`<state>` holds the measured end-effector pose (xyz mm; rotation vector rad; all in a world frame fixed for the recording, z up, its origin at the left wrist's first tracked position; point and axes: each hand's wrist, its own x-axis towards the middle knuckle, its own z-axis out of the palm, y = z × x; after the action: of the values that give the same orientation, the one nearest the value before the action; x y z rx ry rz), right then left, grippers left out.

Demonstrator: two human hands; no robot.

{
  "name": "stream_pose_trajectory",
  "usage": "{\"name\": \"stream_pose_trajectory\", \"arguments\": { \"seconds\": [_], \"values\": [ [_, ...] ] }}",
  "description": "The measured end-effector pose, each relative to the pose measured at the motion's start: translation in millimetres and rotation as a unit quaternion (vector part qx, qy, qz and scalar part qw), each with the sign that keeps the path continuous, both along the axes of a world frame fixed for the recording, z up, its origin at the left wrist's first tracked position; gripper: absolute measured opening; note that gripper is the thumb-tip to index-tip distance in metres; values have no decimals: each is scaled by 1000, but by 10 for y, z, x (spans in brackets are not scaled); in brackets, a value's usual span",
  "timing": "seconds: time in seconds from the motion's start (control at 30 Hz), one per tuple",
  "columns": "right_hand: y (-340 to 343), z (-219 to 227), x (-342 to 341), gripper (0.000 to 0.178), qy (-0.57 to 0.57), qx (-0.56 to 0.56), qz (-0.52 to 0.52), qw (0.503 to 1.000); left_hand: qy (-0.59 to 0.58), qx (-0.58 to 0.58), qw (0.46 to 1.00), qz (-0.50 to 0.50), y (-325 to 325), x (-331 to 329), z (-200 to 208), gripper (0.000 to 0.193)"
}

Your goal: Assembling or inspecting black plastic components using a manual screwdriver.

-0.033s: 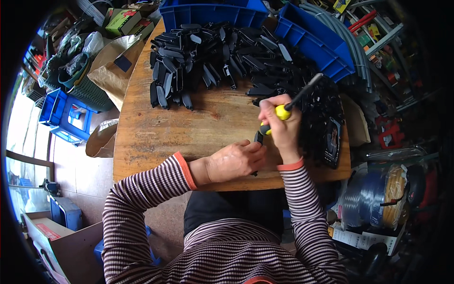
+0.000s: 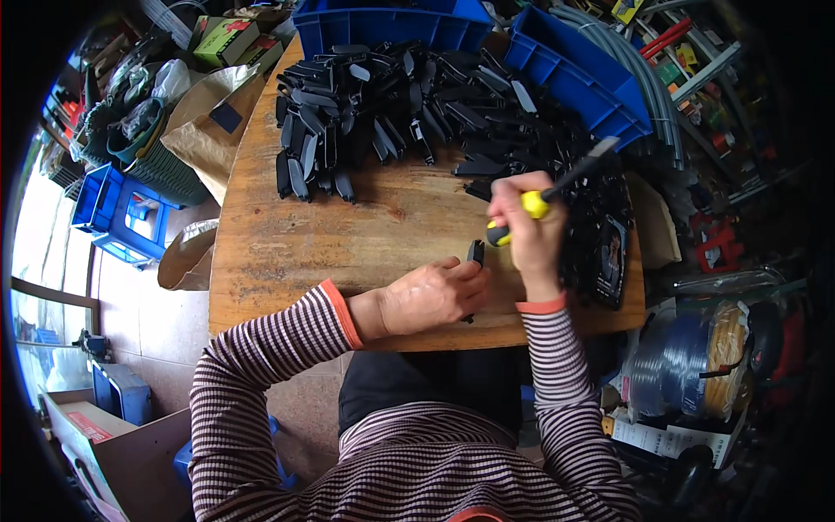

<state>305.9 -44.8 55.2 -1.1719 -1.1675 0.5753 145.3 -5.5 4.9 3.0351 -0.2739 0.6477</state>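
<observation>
My left hand (image 2: 435, 294) rests near the front edge of the wooden table (image 2: 296, 244), its fingers closed on a small, narrow black plastic piece (image 2: 476, 252). One end of that piece sticks up past the fingers; the rest is mostly covered. Just to the right and higher, my right hand (image 2: 529, 228) grips a screwdriver by its yellow and black handle (image 2: 534, 204). The grey shaft (image 2: 587, 168) points away to the upper right, blurred by motion. The handle's butt end is turned toward the black piece, a little apart from it.
A heap of black plastic pieces (image 2: 317, 113) covers the table's far side. Smaller black parts (image 2: 584, 226) lie at the right, beside a dark phone-like slab (image 2: 611, 261). Blue bins (image 2: 391, 30) stand at the back. A brown paper bag (image 2: 196, 126) is left of the table.
My right hand has shifted right with the screwdriver, so the handle's butt has come away from the black piece. My left hand has stayed in place.
</observation>
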Motion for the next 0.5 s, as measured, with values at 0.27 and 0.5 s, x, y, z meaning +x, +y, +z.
{"name": "stream_pose_trajectory", "arguments": {
  "seconds": [0.27, 0.5],
  "values": [
    [-683, 101, 708, 13, -224, -144, -124, 956, 45, -42, 998, -8, 149, 96, -14, 29],
    [-726, -306, 549, 20, -405, -250, -184, 860, -43, -80, 987, 129, 505, 84, -46, 27]
  ]
}}
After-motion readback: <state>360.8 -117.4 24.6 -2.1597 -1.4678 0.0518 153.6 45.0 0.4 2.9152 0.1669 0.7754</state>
